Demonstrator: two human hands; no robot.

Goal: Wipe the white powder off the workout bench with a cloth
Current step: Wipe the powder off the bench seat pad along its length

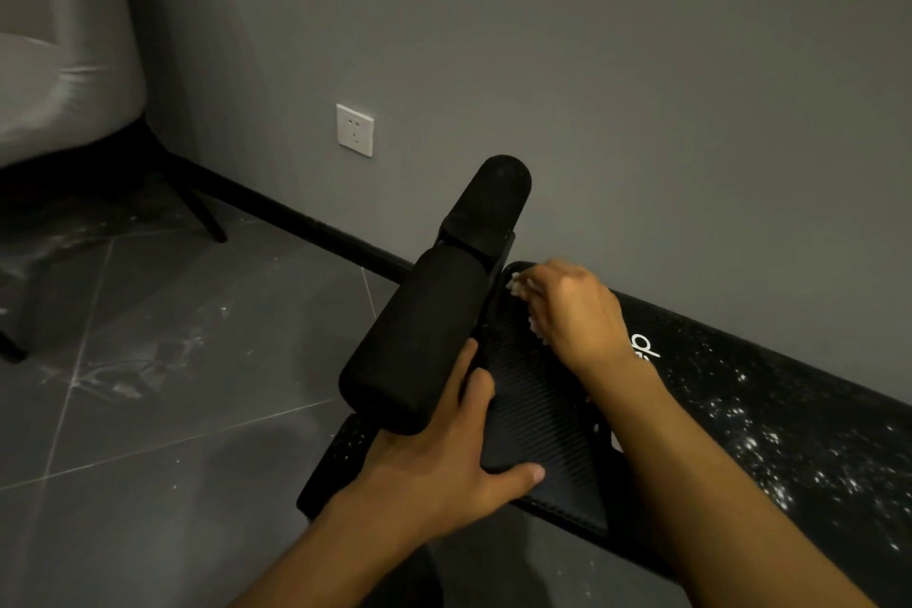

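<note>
Beside the gray wall [641, 64], the likely heavy bench [543, 415] is being gripped at its ribbed edge by the left hand [444, 459], the soft cloth [517, 285] being clutched against its far end by the right hand [577, 316].

A person's right hand [572, 316] presses a white cloth [515, 284] onto the far end of the ribbed pad [538, 410] of a black bench [740, 390], just at 3 o'clock of a foam roller [419, 336]. The left hand [444, 459], at 6 o'clock, grips the pad's near edge, thumb across the ribs. White powder [770, 439] speckles the bench toward 4 o'clock. A wall socket [355, 130] sits at 11 o'clock and a grey chair [59, 89] at 10, above a powder-smeared tile floor [148, 360].
</note>
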